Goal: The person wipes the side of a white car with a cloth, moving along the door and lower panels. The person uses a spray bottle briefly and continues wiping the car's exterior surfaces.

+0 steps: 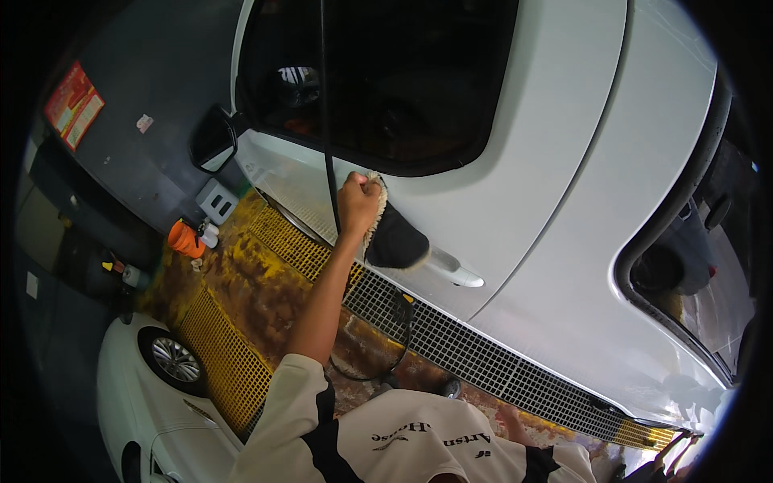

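Observation:
My left hand (358, 205) grips the fleecy cream edge of a black-backed wash mitt (395, 238). The mitt lies against the side of a silver-white car (543, 121), below the dark side window (386, 78) and beside the door handle (462, 275). A black hose (327, 139) hangs from above, passes close by my left hand and loops near the floor. What seems to be my right hand (507, 416) shows partly beyond my shirt, low on the right; its fingers cannot be made out.
Yellow and grey floor grating (501, 368) runs beside the car. An orange bucket (186, 239), white bottles (209, 233) and a grey stool (217, 201) stand by the wall. A second white car (145, 392) is at lower left. Another person's arms (673, 450) show at lower right.

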A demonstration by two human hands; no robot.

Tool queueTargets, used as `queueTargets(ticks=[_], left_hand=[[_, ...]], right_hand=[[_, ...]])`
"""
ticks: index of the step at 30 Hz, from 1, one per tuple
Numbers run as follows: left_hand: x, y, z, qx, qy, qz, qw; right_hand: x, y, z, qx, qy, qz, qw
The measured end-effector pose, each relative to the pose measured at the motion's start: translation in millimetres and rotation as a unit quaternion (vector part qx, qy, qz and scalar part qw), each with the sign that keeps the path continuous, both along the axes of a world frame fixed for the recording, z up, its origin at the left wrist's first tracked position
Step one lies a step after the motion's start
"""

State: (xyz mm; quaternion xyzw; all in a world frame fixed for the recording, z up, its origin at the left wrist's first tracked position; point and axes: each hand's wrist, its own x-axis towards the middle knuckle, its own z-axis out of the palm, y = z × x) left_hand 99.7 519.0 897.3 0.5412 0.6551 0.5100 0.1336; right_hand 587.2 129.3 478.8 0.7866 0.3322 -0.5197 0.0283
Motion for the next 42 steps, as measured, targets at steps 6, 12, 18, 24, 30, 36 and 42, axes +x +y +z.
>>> queueTargets(ticks=[6,12,18,24,30,36,42], left_hand=[[42,-22,2,0.037,0.038,-0.055,0.997],[5,-7,9,-0.031,0.027,-0.085,0.995],[7,-14,20,-0.055,0.113,-0.092,0.988],[23,-21,26,-0.024,0.082,-0.136,0.987],[7,-9,28,-0.060,0.157,-0.115,0.979],[-25,7,15,-0.048,0.171,-0.106,0.978],[19,-11,20,-0.034,0.102,-0.121,0.987]], right_hand=[[-55,6,16,0.034,0.001,0.005,0.999],[-114,27,51,0.078,0.016,0.024,0.997],[-138,29,50,0.099,0.018,0.018,0.995],[-138,18,46,0.104,0.007,0.016,0.994],[-135,5,37,0.102,-0.003,0.006,0.995],[-133,1,30,0.103,-0.004,0.008,0.995],[-127,-2,26,0.110,-0.004,0.011,0.994]])
